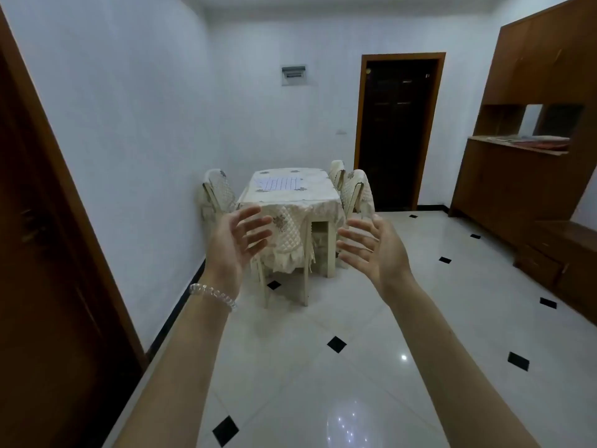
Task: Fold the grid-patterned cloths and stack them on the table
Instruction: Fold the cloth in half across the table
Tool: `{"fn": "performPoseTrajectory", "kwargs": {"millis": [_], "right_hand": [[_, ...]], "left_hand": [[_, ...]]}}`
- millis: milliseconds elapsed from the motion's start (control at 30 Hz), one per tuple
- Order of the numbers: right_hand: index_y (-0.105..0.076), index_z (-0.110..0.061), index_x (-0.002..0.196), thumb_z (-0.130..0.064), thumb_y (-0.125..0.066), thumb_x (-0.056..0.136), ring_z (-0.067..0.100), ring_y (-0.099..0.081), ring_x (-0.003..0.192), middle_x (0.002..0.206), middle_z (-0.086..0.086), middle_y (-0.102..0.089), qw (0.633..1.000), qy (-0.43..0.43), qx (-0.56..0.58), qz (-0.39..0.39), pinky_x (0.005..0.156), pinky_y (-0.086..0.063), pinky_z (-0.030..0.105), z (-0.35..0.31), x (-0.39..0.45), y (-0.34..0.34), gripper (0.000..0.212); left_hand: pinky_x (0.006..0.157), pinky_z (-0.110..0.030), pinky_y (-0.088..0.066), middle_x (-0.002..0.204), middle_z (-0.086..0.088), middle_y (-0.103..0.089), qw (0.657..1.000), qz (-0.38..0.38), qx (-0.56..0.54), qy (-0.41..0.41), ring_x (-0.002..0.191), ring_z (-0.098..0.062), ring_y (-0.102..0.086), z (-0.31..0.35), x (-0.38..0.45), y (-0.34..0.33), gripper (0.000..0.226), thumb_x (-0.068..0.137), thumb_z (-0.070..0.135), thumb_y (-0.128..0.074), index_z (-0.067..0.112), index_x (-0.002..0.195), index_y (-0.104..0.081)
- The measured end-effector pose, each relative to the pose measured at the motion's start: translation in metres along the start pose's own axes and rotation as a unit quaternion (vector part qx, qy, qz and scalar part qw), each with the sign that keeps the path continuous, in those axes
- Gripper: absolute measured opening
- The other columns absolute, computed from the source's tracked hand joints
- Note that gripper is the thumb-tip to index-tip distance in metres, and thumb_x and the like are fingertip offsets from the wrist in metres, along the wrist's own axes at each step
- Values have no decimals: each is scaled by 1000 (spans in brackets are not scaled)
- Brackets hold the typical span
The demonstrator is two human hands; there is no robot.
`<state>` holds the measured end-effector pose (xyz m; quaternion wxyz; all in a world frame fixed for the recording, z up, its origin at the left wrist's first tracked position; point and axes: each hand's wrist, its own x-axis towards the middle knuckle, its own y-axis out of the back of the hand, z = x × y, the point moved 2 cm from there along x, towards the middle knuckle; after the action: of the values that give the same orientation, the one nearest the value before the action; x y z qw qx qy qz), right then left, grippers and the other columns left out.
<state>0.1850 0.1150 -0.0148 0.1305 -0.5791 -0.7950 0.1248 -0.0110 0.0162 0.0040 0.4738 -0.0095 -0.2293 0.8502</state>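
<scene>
While both arms reach forward, left hand (234,240) and right hand (376,250) hold nothing, fingers spread. Grid-patterned cloth (280,183) lies flat on the far table (292,200), well apart from both hands.

White grid-patterned cloth (280,183) on cream quilted floral tablecloth (290,202); white floor (355,312), black diamonds.

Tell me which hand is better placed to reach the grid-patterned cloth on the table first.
Neither clearly: left hand and right hand are both open, raised level, far from the grid-patterned cloth lying on the table. Walking closer comes first.
</scene>
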Motion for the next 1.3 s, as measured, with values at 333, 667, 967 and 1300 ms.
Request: {"fn": "performPoseTrajectory", "kwargs": {"millis": [333, 667, 967, 1300], "right_hand": [[-63, -6, 106, -37, -35, 101, 36, -65, 103, 110, 19, -68, 1000, -10, 29, 0, 93, -51, 47, 25, 125, -93, 43], [-64, -5, 107, -37, -38, 100, 32, -68, 95, 105, 18, -70, 998, -46, 31, -10, 86, -55, 43, 74, 247, -146, 42], [-65, -4, 103, -35, -38, 100, 35, -67, 98, 105, 18, -70, 998, -44, 39, -17, 88, -54, 46, 113, 413, -153, 41], [-62, -3, 110, -35, -35, 102, 33, -68, 99, 107, 19, -70, 992, -92, 90, -21, 91, -53, 46, 143, 601, -170, 43]], "left_hand": [[85, -38, -49, 97, -12, -69, 1000, 8, -30, -4, 86, -25, -63, 12, 144, 65, 37, 97, 27, -34, 7, 107, -63], [85, -34, -48, 94, -10, -69, 998, 51, -32, 17, 87, -24, -62, -14, 263, 108, 37, 96, 25, -32, 8, 105, -63], [84, -34, -48, 92, -11, -69, 995, 84, -37, 29, 83, -24, -61, -81, 411, 104, 35, 96, 24, -34, 8, 101, -64], [87, -37, -50, 98, -14, -68, 990, 138, -10, 19, 84, -24, -64, -114, 582, 100, 36, 97, 23, -32, 4, 111, -60]]}}
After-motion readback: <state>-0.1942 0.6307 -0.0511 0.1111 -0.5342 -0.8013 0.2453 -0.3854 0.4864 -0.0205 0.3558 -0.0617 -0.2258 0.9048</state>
